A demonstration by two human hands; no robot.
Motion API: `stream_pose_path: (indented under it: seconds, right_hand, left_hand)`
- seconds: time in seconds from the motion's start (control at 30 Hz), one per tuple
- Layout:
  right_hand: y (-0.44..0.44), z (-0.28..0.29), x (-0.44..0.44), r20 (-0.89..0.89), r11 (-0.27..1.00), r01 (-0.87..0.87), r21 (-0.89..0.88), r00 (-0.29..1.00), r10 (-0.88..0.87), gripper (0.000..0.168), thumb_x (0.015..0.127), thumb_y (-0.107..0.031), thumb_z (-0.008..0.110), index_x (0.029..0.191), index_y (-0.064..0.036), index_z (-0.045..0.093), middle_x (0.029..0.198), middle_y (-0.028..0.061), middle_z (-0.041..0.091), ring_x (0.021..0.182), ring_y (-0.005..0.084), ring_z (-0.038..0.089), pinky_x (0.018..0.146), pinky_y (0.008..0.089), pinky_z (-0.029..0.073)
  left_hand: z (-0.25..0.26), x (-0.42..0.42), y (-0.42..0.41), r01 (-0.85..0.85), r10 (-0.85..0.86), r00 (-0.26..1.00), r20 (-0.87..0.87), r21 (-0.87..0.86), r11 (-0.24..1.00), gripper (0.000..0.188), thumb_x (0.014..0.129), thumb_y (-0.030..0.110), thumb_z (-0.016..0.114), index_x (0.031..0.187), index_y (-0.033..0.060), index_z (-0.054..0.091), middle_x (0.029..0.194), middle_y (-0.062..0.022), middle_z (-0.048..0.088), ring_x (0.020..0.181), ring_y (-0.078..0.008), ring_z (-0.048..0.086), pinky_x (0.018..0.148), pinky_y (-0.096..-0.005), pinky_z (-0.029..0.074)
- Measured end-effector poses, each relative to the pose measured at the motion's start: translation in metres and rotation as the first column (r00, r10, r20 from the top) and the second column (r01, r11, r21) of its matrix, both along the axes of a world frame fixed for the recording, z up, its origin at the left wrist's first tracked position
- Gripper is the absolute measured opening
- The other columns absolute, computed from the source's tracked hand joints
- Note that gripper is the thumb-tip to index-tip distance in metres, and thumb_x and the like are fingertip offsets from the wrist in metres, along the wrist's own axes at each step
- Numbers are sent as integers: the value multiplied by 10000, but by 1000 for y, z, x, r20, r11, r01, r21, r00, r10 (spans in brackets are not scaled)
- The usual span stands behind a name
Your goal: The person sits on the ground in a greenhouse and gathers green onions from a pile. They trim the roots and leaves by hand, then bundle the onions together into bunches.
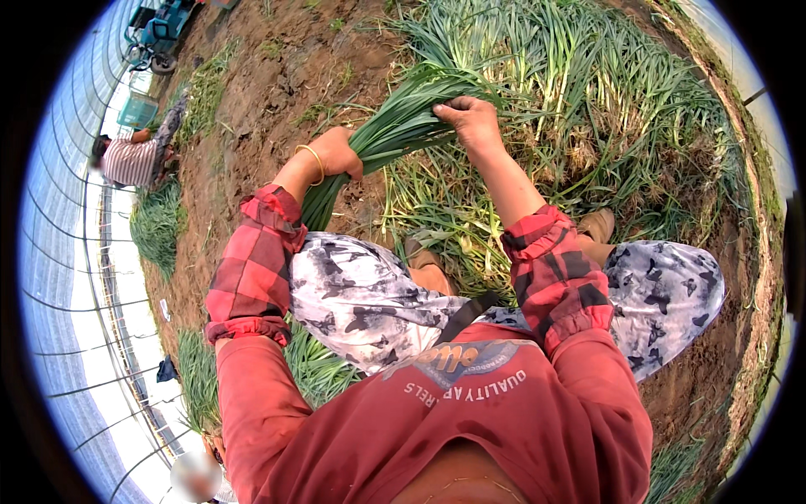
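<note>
My left hand [334, 154], with a gold-coloured bangle at the wrist, is wrapped around a thick bunch of long flat green allium leaves [403, 116]. One end of the bunch hangs below that hand, beside my left knee. Farther along, my right hand [475, 126] grips leaves between thumb and fingers near the other end. The bunch slants up to the right between both hands. Beyond it lies a broad heap of pulled allium plants [560, 75] with pale stems and tangled roots. Loose leaves and trimmings [453, 220] cover the ground between my feet.
Brown soil [264, 113] stretches out left of the bunch. A green leaf pile [157, 223] lies near a person in a striped top [131, 160]. Farther off are a teal crate [137, 110] and a teal vehicle [157, 34]. More leaves [321, 365] lie beside my left thigh.
</note>
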State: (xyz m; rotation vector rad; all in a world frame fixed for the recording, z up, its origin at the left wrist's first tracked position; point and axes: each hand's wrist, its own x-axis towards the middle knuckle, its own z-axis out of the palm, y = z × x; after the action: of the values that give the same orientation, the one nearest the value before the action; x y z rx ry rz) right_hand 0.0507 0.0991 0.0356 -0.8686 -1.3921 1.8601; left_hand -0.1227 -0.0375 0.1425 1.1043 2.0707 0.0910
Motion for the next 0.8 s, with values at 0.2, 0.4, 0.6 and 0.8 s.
stream_pose_path:
  seconds: [0.2,0.4,0.6,0.8]
  right_hand:
    - [-19,4,-1,248,800,123,587,913,-323,151,681,-202,624,737,-63,634,800,56,589,682,212,580,641,303,452]
    - [33,-60,35,177,774,527,352,774,-608,180,670,-187,653,699,-14,615,755,82,586,652,199,548,639,307,439]
    - [25,-37,38,-2,930,321,178,945,-326,210,819,-174,605,889,20,644,819,43,638,713,97,554,656,254,444]
    - [29,-25,20,18,993,67,101,997,-69,257,783,-87,611,1018,17,601,846,70,654,730,121,586,691,238,461]
  left_hand:
    - [-11,-10,0,-53,53,999,4,-33,998,345,496,38,710,823,-24,616,692,-82,612,577,-173,558,553,-301,467]
    - [-8,-11,-1,-72,73,997,39,-7,997,358,488,52,708,826,-29,622,722,-115,622,607,-201,578,581,-321,479]
    - [-8,-7,-3,-63,65,997,30,-54,997,373,482,62,714,833,-30,625,724,-126,627,607,-210,586,597,-326,486]
    - [-11,-9,-3,-42,44,998,34,-51,998,380,481,59,717,840,-32,628,719,-128,630,606,-218,592,597,-330,488]
